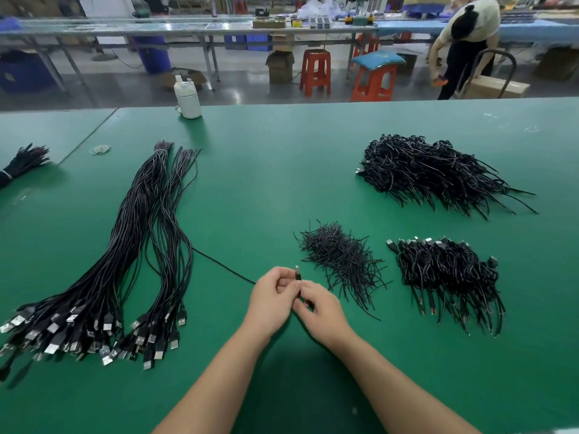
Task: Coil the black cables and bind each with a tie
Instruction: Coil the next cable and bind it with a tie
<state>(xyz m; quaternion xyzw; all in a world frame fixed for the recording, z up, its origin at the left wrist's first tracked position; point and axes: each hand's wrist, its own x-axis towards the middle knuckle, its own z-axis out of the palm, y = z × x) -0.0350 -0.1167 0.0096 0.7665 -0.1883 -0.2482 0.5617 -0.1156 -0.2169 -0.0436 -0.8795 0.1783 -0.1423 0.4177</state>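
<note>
My left hand (272, 296) and my right hand (316, 308) meet over the green table (250, 183), both pinching the plug end of one black cable (225, 267). Its USB plug sticks up between my fingers, and the cord trails left toward a long bundle of straight black cables (138, 245) whose plugs lie near the front edge. A loose heap of short black ties (341, 258) lies just right of my hands. Further right sits a pile of coiled cables (448, 274), and a bigger such pile (429, 170) lies behind it.
A white bottle (187, 98) stands at the table's far edge. A small ring of light cord (100, 149) and another black bundle (22, 164) lie at the far left. Beyond the table are red stools (315, 72) and a person bending over a box.
</note>
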